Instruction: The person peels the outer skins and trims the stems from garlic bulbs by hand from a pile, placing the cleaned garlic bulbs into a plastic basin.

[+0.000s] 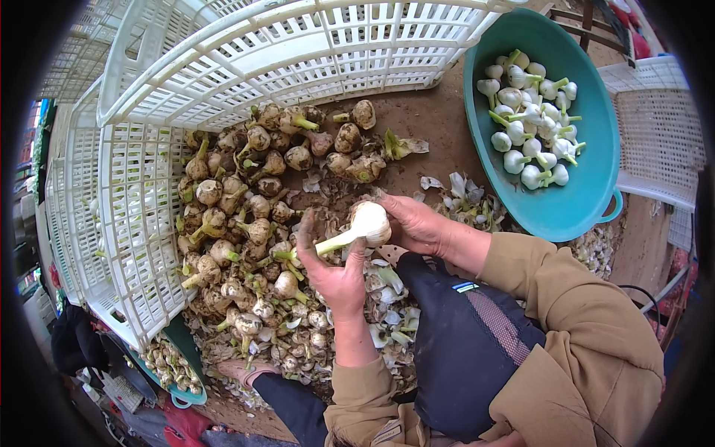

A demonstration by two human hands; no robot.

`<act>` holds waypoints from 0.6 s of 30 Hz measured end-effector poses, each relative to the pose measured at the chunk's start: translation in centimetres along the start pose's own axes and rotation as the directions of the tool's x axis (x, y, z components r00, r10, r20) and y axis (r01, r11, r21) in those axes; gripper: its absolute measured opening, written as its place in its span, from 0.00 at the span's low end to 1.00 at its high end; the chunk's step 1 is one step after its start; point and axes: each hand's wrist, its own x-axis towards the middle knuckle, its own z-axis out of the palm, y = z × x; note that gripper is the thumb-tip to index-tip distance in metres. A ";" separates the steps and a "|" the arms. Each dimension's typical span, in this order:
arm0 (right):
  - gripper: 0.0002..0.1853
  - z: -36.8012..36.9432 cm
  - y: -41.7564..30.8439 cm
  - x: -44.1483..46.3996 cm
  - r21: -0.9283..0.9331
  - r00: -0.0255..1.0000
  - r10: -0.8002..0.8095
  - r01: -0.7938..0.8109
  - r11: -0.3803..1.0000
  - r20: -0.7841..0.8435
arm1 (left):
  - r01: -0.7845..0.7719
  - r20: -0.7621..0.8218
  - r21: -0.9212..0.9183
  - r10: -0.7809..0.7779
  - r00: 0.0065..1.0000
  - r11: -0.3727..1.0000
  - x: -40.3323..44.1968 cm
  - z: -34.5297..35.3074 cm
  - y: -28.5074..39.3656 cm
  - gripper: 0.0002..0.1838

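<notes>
1. One white garlic bulb is sitting between the two hands, raised above the litter, its pale stem pointing down and left in the view.
2. Right hand is clasping the bulb from its right side, fingertips reaching its upper edge; part of this grip is hidden.
3. Left hand is spreading, thumb standing apart from the fingers, palm partly showing. The stem is lying across that gap; the thumb tip is coming close under the bulb. How firmly it is pressing, cannot tell.
4. Soil-stained bulbs are lying heaped beyond and to the left of the left hand, some reaching close beneath it. They are resting against a white slatted crate.
5. Loose skins are covering the ground below both hands.
6. Green basin is standing on the right hand's side, well apart from it, holding cleaned white bulbs with short stems.
7. Brown sleeves are covering both forearms; dark cloth is lying between them.
8. Another basin, lower left, is holding small pale pieces.
</notes>
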 end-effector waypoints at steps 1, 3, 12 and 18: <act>0.29 0.0 -0.3 0.2 -0.098 0.999 -0.038 0.036 0.995 -0.021 | -0.114 0.057 0.132 0.107 0.993 0.985 0.4 -0.7 0.1 0.29; 0.32 -0.3 -0.6 0.3 -0.230 0.996 -0.078 0.070 0.971 -0.029 | -0.408 0.316 0.415 0.292 0.903 0.813 1.7 -2.4 0.6 0.15; 0.19 0.5 -2.7 0.2 -0.638 0.602 -0.365 0.769 0.028 0.710 | 0.598 0.206 -0.104 -0.571 0.795 0.795 2.4 -4.6 -0.5 0.08; 0.27 0.0 -3.3 0.1 -0.812 0.833 -0.350 0.525 0.255 0.429 | 0.579 0.044 -0.274 -0.592 0.805 0.768 0.0 -3.6 -0.8 0.07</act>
